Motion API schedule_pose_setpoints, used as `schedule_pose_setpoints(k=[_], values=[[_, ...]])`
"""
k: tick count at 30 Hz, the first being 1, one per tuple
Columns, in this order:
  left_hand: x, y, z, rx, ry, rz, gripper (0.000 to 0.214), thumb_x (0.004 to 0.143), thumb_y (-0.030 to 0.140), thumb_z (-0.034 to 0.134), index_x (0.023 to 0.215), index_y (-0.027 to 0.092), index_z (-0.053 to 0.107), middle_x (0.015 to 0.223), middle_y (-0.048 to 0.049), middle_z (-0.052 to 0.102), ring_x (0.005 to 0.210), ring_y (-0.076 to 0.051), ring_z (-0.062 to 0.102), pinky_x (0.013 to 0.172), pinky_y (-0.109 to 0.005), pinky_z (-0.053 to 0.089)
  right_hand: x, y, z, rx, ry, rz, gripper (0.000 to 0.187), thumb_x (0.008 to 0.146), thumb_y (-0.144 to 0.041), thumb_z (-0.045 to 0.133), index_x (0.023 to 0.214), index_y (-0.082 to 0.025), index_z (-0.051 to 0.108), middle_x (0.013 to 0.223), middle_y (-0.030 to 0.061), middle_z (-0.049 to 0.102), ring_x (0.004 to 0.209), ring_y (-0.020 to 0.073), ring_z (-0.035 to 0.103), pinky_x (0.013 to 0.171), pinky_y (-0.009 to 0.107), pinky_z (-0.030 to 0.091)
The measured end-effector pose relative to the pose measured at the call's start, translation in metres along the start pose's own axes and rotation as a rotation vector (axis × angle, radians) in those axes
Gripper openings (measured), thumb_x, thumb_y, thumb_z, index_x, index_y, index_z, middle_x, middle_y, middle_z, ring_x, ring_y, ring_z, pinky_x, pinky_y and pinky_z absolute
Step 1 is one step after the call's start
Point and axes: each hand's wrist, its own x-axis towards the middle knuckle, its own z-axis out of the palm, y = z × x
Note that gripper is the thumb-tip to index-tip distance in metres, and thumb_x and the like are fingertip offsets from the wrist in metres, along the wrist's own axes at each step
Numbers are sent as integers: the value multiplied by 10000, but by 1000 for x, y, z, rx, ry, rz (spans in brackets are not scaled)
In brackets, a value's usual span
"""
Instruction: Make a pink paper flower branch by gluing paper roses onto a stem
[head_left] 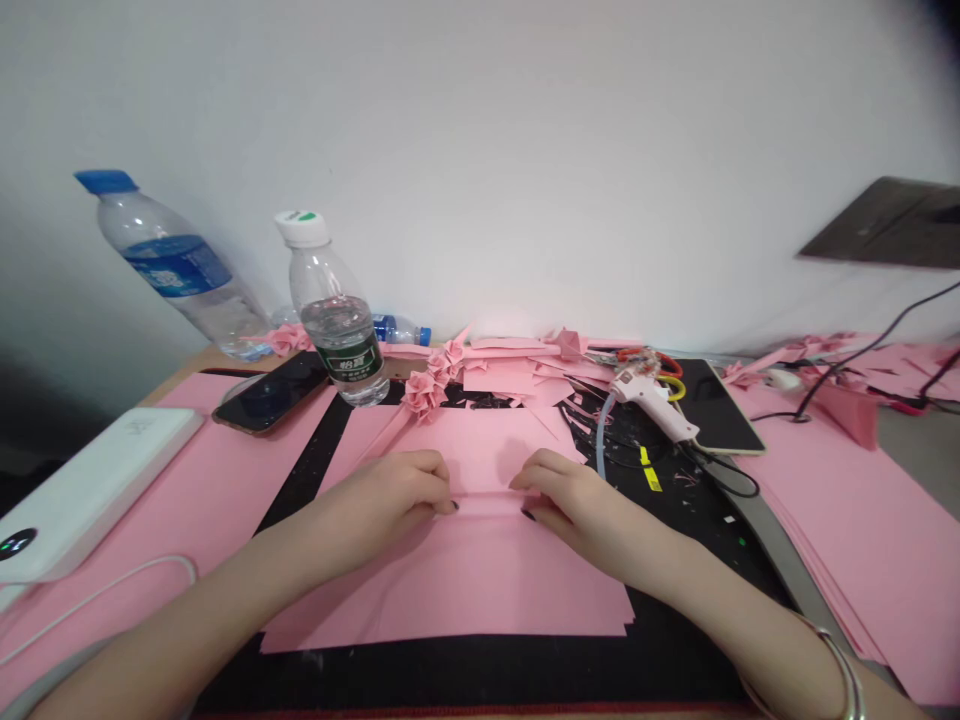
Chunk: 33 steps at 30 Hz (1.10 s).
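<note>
A narrow folded strip of pink paper [489, 506] runs crosswise between my two hands, above a stack of pink sheets [457, 600]. My left hand [409, 487] has its thumb and fingers pinched together at the strip's left end. At the right end, my right hand [564, 497] pinches the paper in the same way. Whether the strip is a separate piece or the folded edge of a sheet, I cannot tell. Just beyond my left hand lie folded pink paper roses [424, 396].
A water bottle [337, 320] and a phone [274, 390] stand and lie at the left, near a white power bank [101, 490]. A hot glue gun [654, 402], scissors [671, 385] and a tablet [716, 405] are at the right. More pink paper [877, 540] lies beyond them.
</note>
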Motion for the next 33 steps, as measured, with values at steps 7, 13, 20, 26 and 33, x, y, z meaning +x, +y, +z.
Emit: schedule_pose_setpoints(k=[7, 13, 20, 26, 33], values=[[0, 12, 1, -89, -67, -118, 224, 863, 56, 454, 905, 219, 602, 962, 2, 611, 878, -154, 585, 777, -252, 433, -4, -9, -2, 15, -34, 54, 185, 866, -7, 528, 917, -160, 619, 944, 53, 607, 798, 163, 602, 732, 280, 485], [-1, 14, 3, -51, -129, -165, 272, 828, 65, 482, 1000, 229, 615, 981, -1, 614, 890, -175, 593, 761, -267, 445, -4, -10, -7, 41, -65, 64, 159, 878, -43, 571, 891, -185, 641, 903, 25, 640, 765, 149, 603, 696, 253, 466], [6, 14, 2, 121, -143, -82, 265, 883, 51, 489, 952, 193, 702, 992, -51, 665, 961, -215, 615, 818, -303, 462, 7, -5, -12, -76, -139, 77, 65, 855, -103, 671, 860, -162, 698, 840, 29, 672, 749, 170, 620, 680, 271, 455], [12, 6, 3, 278, -53, -30, 223, 920, 93, 518, 927, 184, 722, 947, -54, 700, 893, -212, 635, 765, -306, 474, 13, 0, -12, -239, -71, 48, 92, 917, -122, 608, 880, -149, 688, 889, 52, 675, 800, 192, 648, 716, 286, 468], [19, -8, 7, 458, 106, 104, 282, 918, 53, 471, 957, 191, 714, 916, -61, 661, 912, -206, 595, 804, -315, 485, 19, 13, -4, -455, 10, 8, 128, 957, -127, 537, 889, -139, 644, 912, 73, 628, 784, 197, 626, 668, 290, 455]])
